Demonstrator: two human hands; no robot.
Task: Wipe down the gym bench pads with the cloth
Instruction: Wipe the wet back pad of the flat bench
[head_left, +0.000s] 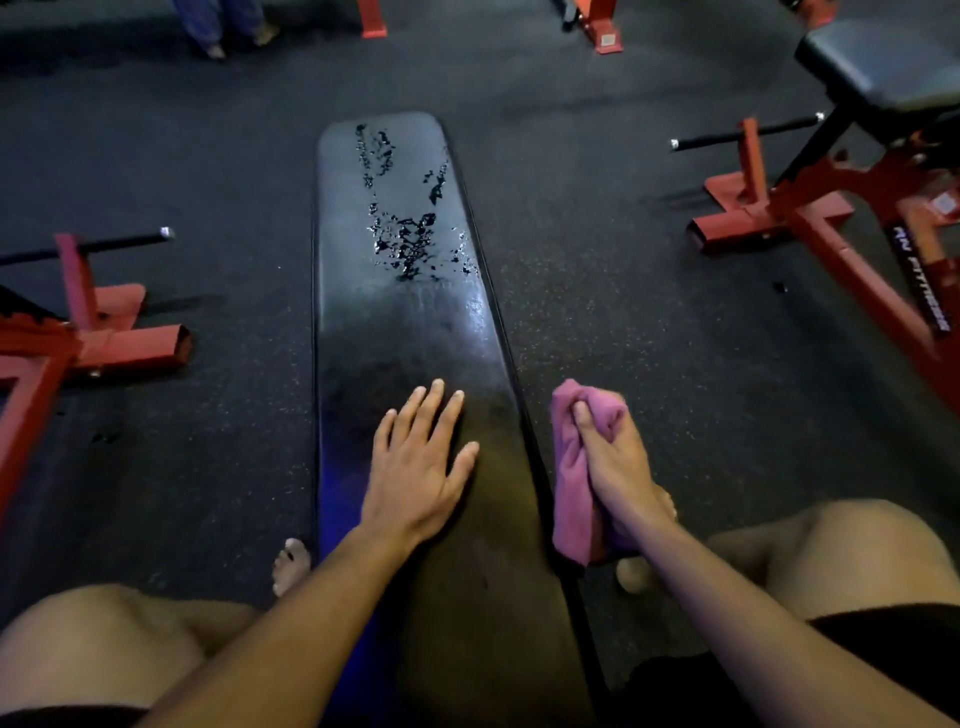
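A long black bench pad (400, 322) runs away from me down the middle of the view. Dark wet patches (410, 244) spread over its far half. My left hand (421, 467) lies flat on the near part of the pad with the fingers straight and spread. My right hand (618, 457) hovers just off the pad's right edge and grips a bunched pink cloth (571, 467), which hangs down below the fist. I sit astride the bench, my bare knees at the bottom corners.
Red machine frames stand on the dark rubber floor at the left (88, 343) and right (810, 218). Another black padded seat (883, 62) is at the top right. A person's legs (223, 26) show at the far top left.
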